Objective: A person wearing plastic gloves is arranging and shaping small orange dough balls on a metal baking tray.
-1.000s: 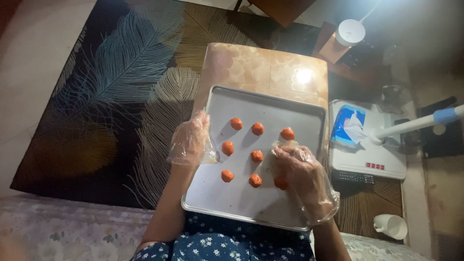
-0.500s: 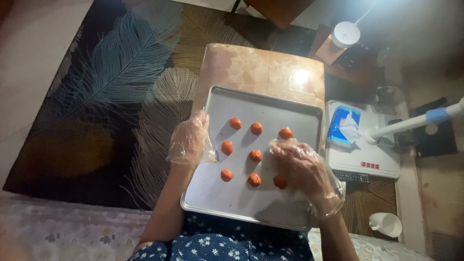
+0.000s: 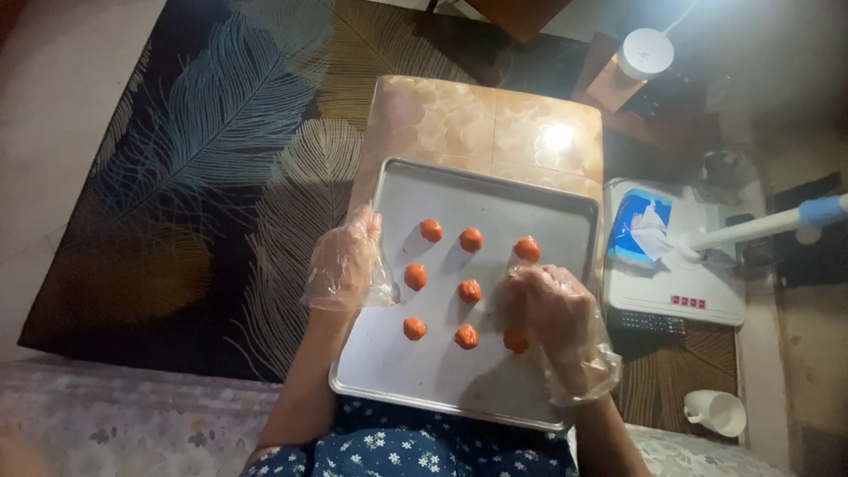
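Fingers of the gloved right hand (image 3: 552, 309) curl loosely over the tray (image 3: 495, 190), grip unclear, and could squash a ball (image 3: 516, 340); left hand (image 3: 346, 265) steadies the rim, open.

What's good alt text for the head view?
Two hands in clear plastic gloves over a metal baking tray with eight orange balls: left hand at its left edge, right hand on a ball in the right column. Patterned rug beneath.
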